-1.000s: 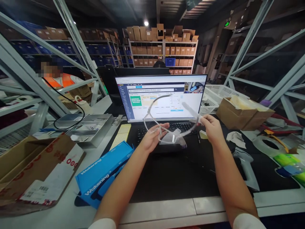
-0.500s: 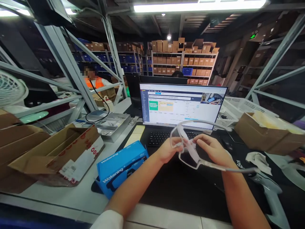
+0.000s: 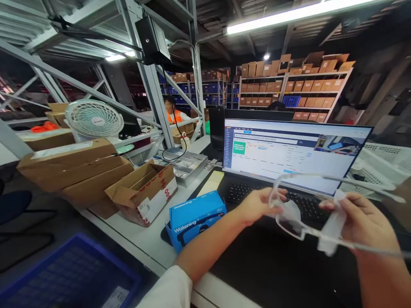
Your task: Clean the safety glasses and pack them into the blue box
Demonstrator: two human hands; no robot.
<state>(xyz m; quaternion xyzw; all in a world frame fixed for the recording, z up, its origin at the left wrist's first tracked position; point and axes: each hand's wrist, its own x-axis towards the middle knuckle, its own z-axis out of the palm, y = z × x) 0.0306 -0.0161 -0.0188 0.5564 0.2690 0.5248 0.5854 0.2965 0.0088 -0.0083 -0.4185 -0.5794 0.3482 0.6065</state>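
A pair of clear-framed glasses point(image 3: 304, 231) is above the desk, its temples stretching to the right. My left hand point(image 3: 258, 206) pinches the glasses by the rim at their left end. Between the thumb and fingers of my right hand point(image 3: 369, 224) hangs a thin white strip point(image 3: 332, 229); whether it is paper or cloth I cannot tell. One temple crosses in front of that hand. A whitish translucent piece point(image 3: 291, 212) shows at the lens. Left of my forearm stands a blue Wakening box point(image 3: 196, 218).
A monitor point(image 3: 272, 156) and keyboard point(image 3: 242, 192) are behind my hands. An open carton point(image 3: 157, 199) and a metal tray point(image 3: 192, 167) stand to the left. A blue crate point(image 3: 73, 273) lies below the desk edge. Beyond the frame sits a person in an orange vest point(image 3: 173, 116).
The view has turned left, bringing the fan and blue crate into sight. My right hand has moved away from my left, drawing the white strip to the right.
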